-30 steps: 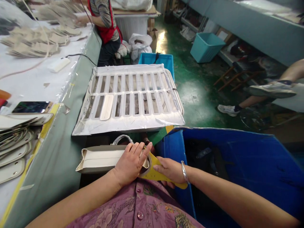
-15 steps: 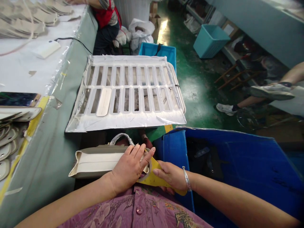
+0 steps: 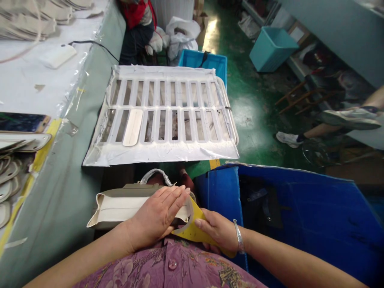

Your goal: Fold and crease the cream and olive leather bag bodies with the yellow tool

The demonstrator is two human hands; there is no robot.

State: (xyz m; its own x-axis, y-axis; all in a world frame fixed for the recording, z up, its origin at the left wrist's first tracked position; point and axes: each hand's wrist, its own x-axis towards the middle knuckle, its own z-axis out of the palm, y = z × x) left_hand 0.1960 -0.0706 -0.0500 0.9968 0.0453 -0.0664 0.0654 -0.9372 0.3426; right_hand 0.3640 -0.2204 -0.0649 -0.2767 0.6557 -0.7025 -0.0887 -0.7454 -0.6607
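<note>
A handbag (image 3: 126,209) in olive-grey lies on its side across my lap, its long cream panel facing up. Its handle (image 3: 156,173), wrapped in clear plastic, points away from me. My left hand (image 3: 160,212) rests over the right part of the panel, fingers stretched out flat. In my right hand (image 3: 217,230) is a yellow scraper-like plastic piece (image 3: 193,230) with a pale, curved edge, gripped between thumb and fingers. That edge meets the bag's right end beside my left hand; the exact contact there is hidden.
Ahead stands a white slatted rack (image 3: 162,154) with one cream oblong piece (image 3: 133,127) on it. A worktable (image 3: 27,94) at left holds a phone (image 3: 24,122) and stacked pieces (image 3: 9,180). At right is a blue bin (image 3: 318,208). Other people sit farther off.
My left hand has shifted slightly left and down, with its fingers closer together. My right hand and the yellow piece have moved slightly down. The view has shifted a little.
</note>
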